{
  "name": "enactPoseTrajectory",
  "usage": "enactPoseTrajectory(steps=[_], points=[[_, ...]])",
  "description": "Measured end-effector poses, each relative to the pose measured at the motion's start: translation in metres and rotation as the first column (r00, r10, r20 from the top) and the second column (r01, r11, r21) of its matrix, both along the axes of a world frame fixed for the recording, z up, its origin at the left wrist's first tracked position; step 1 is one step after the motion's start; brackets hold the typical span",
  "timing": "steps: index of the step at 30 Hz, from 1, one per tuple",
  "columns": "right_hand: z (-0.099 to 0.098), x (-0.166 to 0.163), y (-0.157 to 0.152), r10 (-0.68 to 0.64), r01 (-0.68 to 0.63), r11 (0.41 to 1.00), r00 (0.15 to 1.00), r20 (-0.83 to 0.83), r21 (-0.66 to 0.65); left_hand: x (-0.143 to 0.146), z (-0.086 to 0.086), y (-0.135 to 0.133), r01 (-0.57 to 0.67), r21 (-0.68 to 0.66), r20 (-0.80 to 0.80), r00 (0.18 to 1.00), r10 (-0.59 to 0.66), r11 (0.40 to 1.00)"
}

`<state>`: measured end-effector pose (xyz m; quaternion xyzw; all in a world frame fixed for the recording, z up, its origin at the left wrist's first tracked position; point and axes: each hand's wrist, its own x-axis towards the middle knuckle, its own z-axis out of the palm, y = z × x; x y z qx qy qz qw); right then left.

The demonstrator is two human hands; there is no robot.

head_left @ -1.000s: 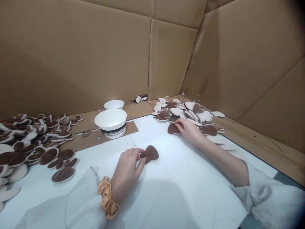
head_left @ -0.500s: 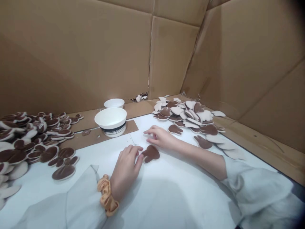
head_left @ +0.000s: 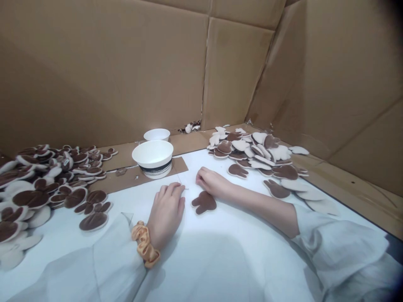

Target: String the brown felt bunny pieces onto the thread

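A brown rabbit-head-shaped plush patch (head_left: 204, 203) with a pale edge lies flat on the white tabletop between my hands. My left hand (head_left: 166, 212), with an orange scrunchie (head_left: 145, 244) at the wrist, rests palm down to the left of it, fingers extended. Its index fingertip is at a thin thread (head_left: 180, 178) on the table. Just behind the patch, my right hand (head_left: 212, 182) is closed with fingers curled together. Whatever it may pinch is hidden or too small to make out.
Two white paper bowls, the nearer one (head_left: 154, 161) black-banded, stand on cardboard at the back. A heap of brown patches (head_left: 63, 176) lies left; a pile of brown and white rabbit pieces (head_left: 261, 153) lies right. Cardboard walls (head_left: 126, 75) enclose the back and right.
My right hand's fingers have closed from a spread pose. My left hand has drawn off the rabbit patch, its index finger now by the thread. The view has shifted slightly.
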<state>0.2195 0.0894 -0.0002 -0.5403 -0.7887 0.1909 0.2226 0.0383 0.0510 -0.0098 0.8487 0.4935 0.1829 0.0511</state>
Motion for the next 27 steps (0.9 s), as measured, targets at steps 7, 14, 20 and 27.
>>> enactPoseTrajectory(steps=[7, 14, 20, 27], points=[[0.0, 0.012, 0.01, -0.06, 0.027, 0.99, 0.97, -0.238, -0.139, -0.001, 0.0, 0.0, -0.003, -0.003, 0.005, 1.0, 0.003, 1.0], [0.005, 0.004, 0.046, -0.22, 0.108, 0.958, 0.873, -0.435, -0.267, -0.001, -0.002, 0.0, -0.002, 0.008, 0.017, 1.0, 0.002, 1.0], [-0.003, -0.021, 0.081, -0.208, 0.078, 0.963, 0.827, -0.522, -0.26, -0.002, -0.003, 0.0, -0.017, 0.002, 0.047, 0.999, 0.017, 1.0], [-0.014, -0.016, 0.088, -0.199, 0.032, 0.954, 0.809, -0.553, -0.296, -0.001, 0.0, 0.0, -0.006, 0.032, 0.156, 0.988, 0.001, 0.999]])
